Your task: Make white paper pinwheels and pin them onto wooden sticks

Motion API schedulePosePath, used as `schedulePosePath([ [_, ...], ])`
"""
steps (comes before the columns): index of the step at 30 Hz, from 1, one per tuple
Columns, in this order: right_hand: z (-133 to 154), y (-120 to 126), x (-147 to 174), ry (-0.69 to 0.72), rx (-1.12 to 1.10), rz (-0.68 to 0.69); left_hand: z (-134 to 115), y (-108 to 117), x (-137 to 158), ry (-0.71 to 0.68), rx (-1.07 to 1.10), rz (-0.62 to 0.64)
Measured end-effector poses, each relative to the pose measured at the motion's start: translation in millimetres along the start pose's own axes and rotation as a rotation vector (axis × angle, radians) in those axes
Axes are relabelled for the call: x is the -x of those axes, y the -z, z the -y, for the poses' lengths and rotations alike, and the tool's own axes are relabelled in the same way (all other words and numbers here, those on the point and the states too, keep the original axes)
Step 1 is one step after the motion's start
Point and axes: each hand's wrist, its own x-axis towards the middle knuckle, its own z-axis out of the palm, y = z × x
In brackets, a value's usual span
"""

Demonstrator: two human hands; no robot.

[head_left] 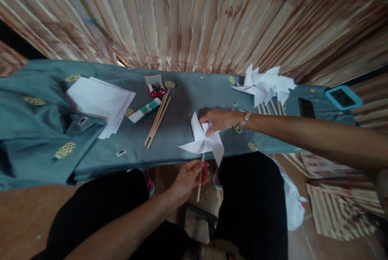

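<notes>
A white paper pinwheel [198, 143] on a thin wooden stick [199, 189] is between my hands at the near edge of the table. My left hand [192, 174] is closed around the stick just below the paper blades. The lower end of the stick pokes out beneath that hand. My right hand [218, 121] grips the pinwheel's paper near its centre from above, thumb and fingers on the folds. Whatever its fingertips press at the middle is hidden.
Several finished pinwheels [263, 84] lie at the back right, beside a dark phone [306, 108] and a blue-framed device [343, 97]. Scissors [238, 129] lie partly under my right wrist. Leftward are loose sticks [159, 118], a green-and-white roll [145, 109], a red box of pins [155, 86] and white paper sheets [101, 100].
</notes>
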Motion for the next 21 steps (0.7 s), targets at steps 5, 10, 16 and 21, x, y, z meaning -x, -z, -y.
schedulePosePath([
  [5, -5.0, 1.5, -4.6, -0.029, -0.093, 0.113, 0.7, -0.1, -1.7, 0.015, 0.009, 0.019],
  [10, -2.6, 2.8, -2.6, -0.011, -0.105, 0.059, 0.4, -1.0, -2.6, 0.016, 0.024, 0.014],
  [16, 0.1, 3.1, -1.8, 0.003, -0.095, 0.052, -0.8, -1.7, -1.9, 0.022, 0.034, 0.02],
  [21, -2.2, 0.6, -1.8, 0.015, -0.062, 0.03, -1.6, -3.5, -2.0, 0.027, 0.031, 0.003],
])
